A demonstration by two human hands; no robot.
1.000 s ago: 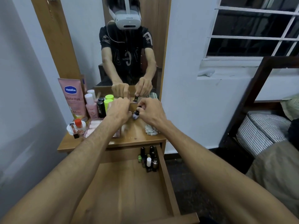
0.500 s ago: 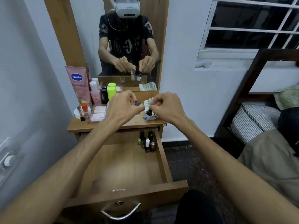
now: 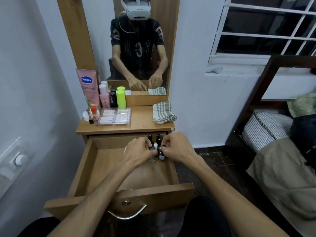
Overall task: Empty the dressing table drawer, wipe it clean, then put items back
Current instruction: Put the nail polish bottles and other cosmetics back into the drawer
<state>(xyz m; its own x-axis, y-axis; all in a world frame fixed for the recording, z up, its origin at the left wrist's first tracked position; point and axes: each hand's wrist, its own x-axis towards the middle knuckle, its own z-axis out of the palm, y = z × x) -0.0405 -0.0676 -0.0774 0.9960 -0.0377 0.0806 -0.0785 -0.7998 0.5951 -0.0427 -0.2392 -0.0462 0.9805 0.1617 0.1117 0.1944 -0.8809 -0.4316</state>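
The wooden drawer [image 3: 95, 170] of the dressing table stands pulled out. Several small bottles [image 3: 158, 138] cluster in its back right corner. My left hand [image 3: 138, 151] grips a small clear bottle with a dark cap [image 3: 152, 158] and holds it upright on the drawer floor beside the cluster. My right hand [image 3: 176, 147] holds a small dark bottle with a pale label [image 3: 161, 155] right next to it. Both hands are low inside the drawer, knuckles nearly touching. The rest of the drawer floor is bare wood.
On the table top [image 3: 142, 122] sit a folded checked cloth [image 3: 163, 113], a clear tray of pink items [image 3: 115, 116], a pink Vaseline tube [image 3: 88, 86], a green bottle [image 3: 121, 98] and small jars. A mirror stands behind. A bed [image 3: 273, 134] lies to the right.
Both hands came down from above the table top into the drawer's back right corner, carrying the two small bottles. The view tilted down, showing the whole drawer and its handle.
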